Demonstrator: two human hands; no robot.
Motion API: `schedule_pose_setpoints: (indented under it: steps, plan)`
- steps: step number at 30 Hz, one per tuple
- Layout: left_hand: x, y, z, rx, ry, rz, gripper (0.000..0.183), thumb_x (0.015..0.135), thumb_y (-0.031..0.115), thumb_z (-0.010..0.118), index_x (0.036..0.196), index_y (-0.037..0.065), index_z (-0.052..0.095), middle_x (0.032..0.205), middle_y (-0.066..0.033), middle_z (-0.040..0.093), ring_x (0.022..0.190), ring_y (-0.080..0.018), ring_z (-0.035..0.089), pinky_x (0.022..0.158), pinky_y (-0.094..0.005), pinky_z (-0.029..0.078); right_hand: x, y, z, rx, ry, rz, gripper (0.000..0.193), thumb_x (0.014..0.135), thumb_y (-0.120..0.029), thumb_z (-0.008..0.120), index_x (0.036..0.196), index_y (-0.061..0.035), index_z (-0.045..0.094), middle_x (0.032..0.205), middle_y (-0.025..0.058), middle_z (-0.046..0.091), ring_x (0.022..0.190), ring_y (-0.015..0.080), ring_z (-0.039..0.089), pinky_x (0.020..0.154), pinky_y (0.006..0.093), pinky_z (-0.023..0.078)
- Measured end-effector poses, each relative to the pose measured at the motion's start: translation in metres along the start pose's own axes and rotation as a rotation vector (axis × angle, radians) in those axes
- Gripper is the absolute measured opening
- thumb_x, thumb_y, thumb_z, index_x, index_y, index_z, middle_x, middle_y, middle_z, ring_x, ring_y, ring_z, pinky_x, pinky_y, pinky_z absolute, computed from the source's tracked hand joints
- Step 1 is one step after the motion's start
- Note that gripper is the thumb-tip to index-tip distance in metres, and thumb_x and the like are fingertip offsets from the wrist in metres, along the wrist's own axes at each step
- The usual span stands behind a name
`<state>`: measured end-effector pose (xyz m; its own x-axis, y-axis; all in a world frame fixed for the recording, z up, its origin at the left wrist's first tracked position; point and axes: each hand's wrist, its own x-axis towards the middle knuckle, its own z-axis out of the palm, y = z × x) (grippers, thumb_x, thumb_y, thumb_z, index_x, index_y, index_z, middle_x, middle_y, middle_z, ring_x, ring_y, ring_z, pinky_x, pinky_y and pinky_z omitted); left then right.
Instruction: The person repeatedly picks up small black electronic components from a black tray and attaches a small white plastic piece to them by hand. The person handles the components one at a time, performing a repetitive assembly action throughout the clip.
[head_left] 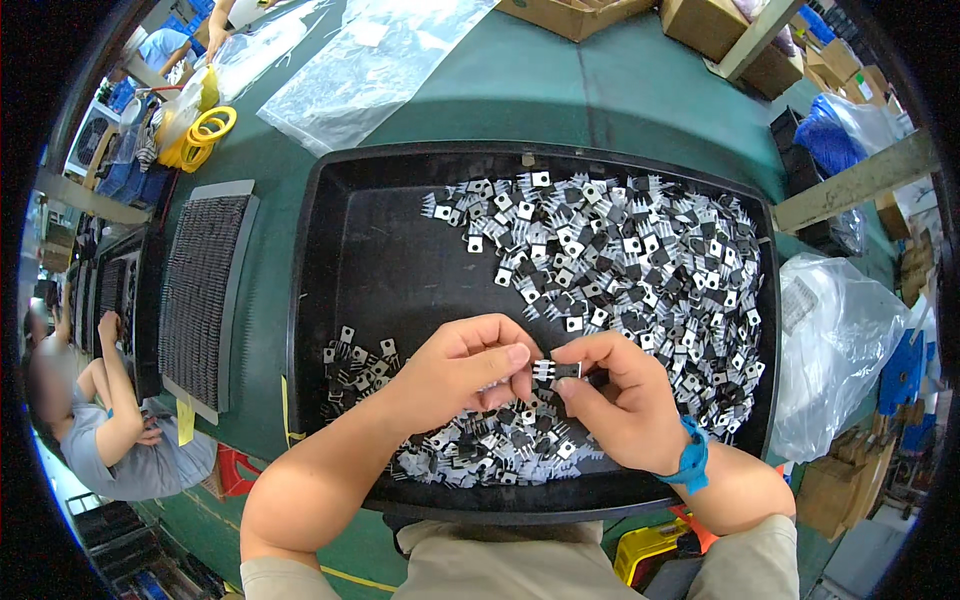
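Note:
Over a black tray [390, 240] both of my hands meet near its front middle. Between thumb and forefinger, my right hand [630, 410], with a blue band at the wrist, grips a small black transistor [568, 370]. White pieces show at its leg end, facing my left hand [455, 365]. The fingers of that hand are pinched together beside those legs; what they hold is too small to make out. A large pile of transistors [640, 255] with pale legs and metal tabs fills the tray's right side. Darker-legged transistors [350, 370] lie at the front left, partly behind my left forearm.
Left of the tray, a grey rack [205, 290] holds dense dark rows. Plastic bags [370, 70] lie at the back, another bag [835, 340] at the right. Yellow rings [208, 130] sit at the far left. A co-worker [125, 430] sits at the left; metal posts [850, 180] stand at right.

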<state>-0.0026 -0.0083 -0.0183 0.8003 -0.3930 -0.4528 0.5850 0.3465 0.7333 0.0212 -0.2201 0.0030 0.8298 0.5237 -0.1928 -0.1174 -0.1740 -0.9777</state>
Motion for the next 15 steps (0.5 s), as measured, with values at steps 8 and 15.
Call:
schedule_pose_setpoints:
  steps: [8, 15]
  plan:
    - [0.001, -0.009, 0.003, 0.291, 0.025, 0.095, 0.006, 0.086, 0.008, 0.063, 0.085, 0.003, 0.062, 0.071, -0.0038, 0.064, 0.053, -0.0035, 0.047, 0.047, -0.0191, 0.035, 0.002, 0.007, 0.005, -0.103, -0.082, -0.072, 0.022, 0.084, -0.001, 0.064, 0.106, -0.0032, 0.06, 0.076, 0.0028, 0.059, 0.065, 0.0047, 0.052, 0.056, 0.021, 0.041]
    - [-0.001, 0.001, 0.006, 0.261, 0.015, 0.007, 0.009, 0.087, 0.012, 0.062, 0.085, 0.003, 0.063, 0.071, -0.0007, 0.063, 0.057, -0.0028, 0.049, 0.05, -0.0194, 0.037, 0.011, 0.008, -0.003, 0.478, -0.129, 0.3, 0.023, 0.096, -0.014, 0.054, 0.115, -0.0007, 0.051, 0.092, 0.0057, 0.06, 0.076, 0.0112, 0.06, 0.06, 0.0232, 0.05]
